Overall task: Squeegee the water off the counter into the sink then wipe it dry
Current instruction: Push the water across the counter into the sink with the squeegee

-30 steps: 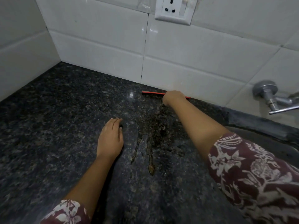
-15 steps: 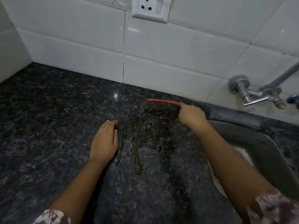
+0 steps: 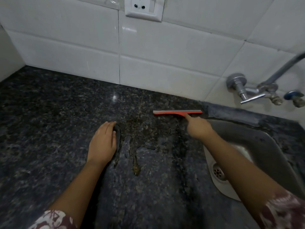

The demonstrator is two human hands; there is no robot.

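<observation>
Right hand (image 3: pixel 198 128): closed around the handle, forefinger laid along it toward the blade.
Squeegee (image 3: pixel 177 112): orange, blade on the counter (image 3: pixel 49 113) near the wall, just beside the sink (image 3: pixel 257 146).
Stroke: likely best flat, evenly pressed, pushing water (image 3: pixel 136 167) sinkward.
Left hand (image 3: pixel 103 144): spread flat, holding nothing, by the puddle's edge.

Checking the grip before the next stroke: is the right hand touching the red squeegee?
Touching. In the head view the right hand is closed over the handle of the red squeegee, whose blade lies across the counter.
</observation>
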